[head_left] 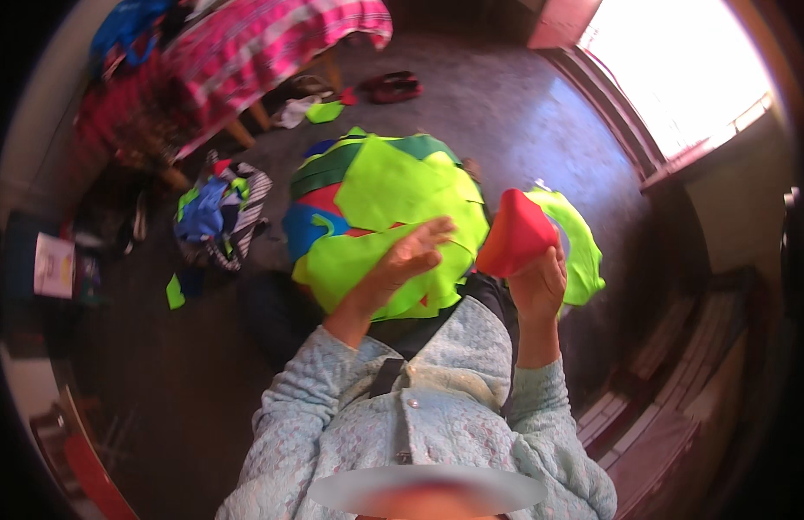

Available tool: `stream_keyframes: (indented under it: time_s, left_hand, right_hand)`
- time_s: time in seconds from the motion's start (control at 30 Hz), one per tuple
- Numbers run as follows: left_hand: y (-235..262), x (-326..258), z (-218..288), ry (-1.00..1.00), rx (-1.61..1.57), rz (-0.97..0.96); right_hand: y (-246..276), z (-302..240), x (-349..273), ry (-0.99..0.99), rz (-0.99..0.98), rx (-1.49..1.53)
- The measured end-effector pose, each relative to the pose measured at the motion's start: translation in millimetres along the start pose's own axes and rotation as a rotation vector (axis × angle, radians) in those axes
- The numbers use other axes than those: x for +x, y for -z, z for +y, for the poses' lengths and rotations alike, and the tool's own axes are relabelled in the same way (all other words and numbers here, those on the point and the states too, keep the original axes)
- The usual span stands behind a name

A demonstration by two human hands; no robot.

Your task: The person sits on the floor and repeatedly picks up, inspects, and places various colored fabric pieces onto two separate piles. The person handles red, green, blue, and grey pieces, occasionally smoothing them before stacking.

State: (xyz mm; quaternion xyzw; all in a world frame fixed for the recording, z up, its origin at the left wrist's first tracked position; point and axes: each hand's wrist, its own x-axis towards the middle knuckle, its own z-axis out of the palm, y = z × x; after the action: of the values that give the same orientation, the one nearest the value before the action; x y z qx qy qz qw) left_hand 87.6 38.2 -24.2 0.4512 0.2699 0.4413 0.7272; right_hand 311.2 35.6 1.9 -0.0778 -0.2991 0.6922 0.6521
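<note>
A red piece of cloth [516,232], folded to a point at the top, is raised in my right hand [543,284], gripped near its lower right side. My left hand [412,258] hovers over or rests on the heap, I cannot tell which; its fingers are stretched out and nothing is in them. Below both hands lies a rounded heap of cloth pieces [393,191], mostly neon yellow-green, with dark green, red and blue pieces showing at its left and far edges. Beyond my right hand is another neon yellow-green piece [582,251], partly hidden by that hand.
A mixed pile of blue, striped and neon cloth [213,212] lies on the floor at left. A bed or bench with a pink cover [272,43] stands far left. Dark red shoes [393,87] sit beyond the heap. A bright doorway [671,69] opens far right, above wooden slats [671,373].
</note>
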Motion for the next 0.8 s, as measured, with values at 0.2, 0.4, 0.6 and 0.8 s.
stream_keyframes:
  time_s: [0.2, 0.4, 0.6, 0.8]
  left_hand:
    - [-1.0, -28.0, -0.6, 0.017, -0.473, 0.003]
    - [19.9, -51.2, 9.1, 0.017, -0.244, 0.286]
    - [56.8, -37.7, 46.7, -0.069, -0.019, 0.388]
    - [81.0, -17.9, 91.2, -0.266, -0.126, 0.449]
  right_hand:
    - [-0.6, 33.3, -10.4, -0.228, -0.063, -0.121]
    - [17.7, 38.9, -27.4, -0.315, 0.023, -0.296]
    - [65.8, 25.7, -50.1, -0.274, 0.338, -0.699]
    - [121.3, 13.8, -72.3, -0.266, 0.622, -0.821]
